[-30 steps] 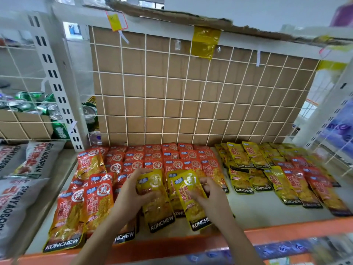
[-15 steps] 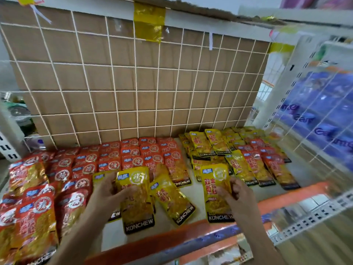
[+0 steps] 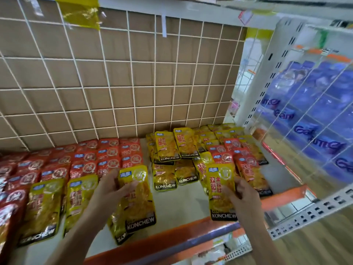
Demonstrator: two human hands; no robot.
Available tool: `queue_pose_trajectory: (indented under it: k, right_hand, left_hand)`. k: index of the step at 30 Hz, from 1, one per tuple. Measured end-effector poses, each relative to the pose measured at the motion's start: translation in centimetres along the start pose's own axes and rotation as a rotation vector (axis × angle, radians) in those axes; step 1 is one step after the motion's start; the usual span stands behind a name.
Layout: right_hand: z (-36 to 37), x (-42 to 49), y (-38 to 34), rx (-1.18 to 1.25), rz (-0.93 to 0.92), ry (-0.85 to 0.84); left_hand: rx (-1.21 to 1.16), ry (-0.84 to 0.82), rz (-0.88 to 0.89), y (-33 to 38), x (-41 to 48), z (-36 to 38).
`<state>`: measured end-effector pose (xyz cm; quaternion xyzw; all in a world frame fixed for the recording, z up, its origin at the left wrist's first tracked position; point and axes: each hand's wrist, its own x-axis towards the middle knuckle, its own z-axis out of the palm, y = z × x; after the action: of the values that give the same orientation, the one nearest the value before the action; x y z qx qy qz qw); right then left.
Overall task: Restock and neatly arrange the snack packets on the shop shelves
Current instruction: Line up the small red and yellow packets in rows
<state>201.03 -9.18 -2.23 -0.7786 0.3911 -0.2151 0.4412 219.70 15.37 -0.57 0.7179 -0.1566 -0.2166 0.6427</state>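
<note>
Head view, shelf of KONCHEW snack packets. Left hand (image 3: 108, 191) grips a yellow packet (image 3: 140, 199) by its upper left edge, thumb across the front and the other fingers curled round the top corner. This packet is upright with its label facing the camera, over the front middle of the shelf (image 3: 188, 204). A second yellow packet (image 3: 117, 229) lies tilted partly under it, near the orange front rail (image 3: 172, 234). Right hand (image 3: 243, 198) holds another yellow packet (image 3: 219, 188) at its right edge, fingertips curled onto the front; this one is also upright and sits at the front right of the shelf, its bottom edge just above the rail. Two more yellow packets (image 3: 43, 206) lie flat side by side at front left, just beside the left forearm. Red packets (image 3: 107, 156) fill the left and back left in overlapping rows. A yellow stack (image 3: 168, 146) sits at the back middle, with more yellow packets lying in front of it. Mixed red and yellow packets (image 3: 246, 165) overlap at back right, touching the packet in the right hand. Behind the shelf is a white wire grid (image 3: 114, 73) over brown cardboard, with yellow tape (image 3: 80, 14) at the top. A white slotted upright (image 3: 267, 73) stands at right. Blurred blue packs (image 3: 315, 111) sit behind wire mesh on the next unit.
</note>
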Motion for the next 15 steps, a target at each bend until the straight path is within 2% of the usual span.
queue_pose_trajectory:
  k: [3, 8, 15]
  right_hand:
    - [-0.6, 2.2, 0.6, 0.021, -0.007, -0.055]
    - [-0.4, 4.8, 1.0, -0.027, -0.126, -0.139]
    - [0.6, 5.9, 1.0, -0.249, -0.21, -0.252]
  left_hand:
    - [0.052, -0.013, 0.001, 0.2, 0.7, 2.8]
    - [0.2, 0.025, -0.041, -1.1, 2.0, 6.2]
    - [0.286, 0.166, -0.098, -1.1, 2.0, 9.0]
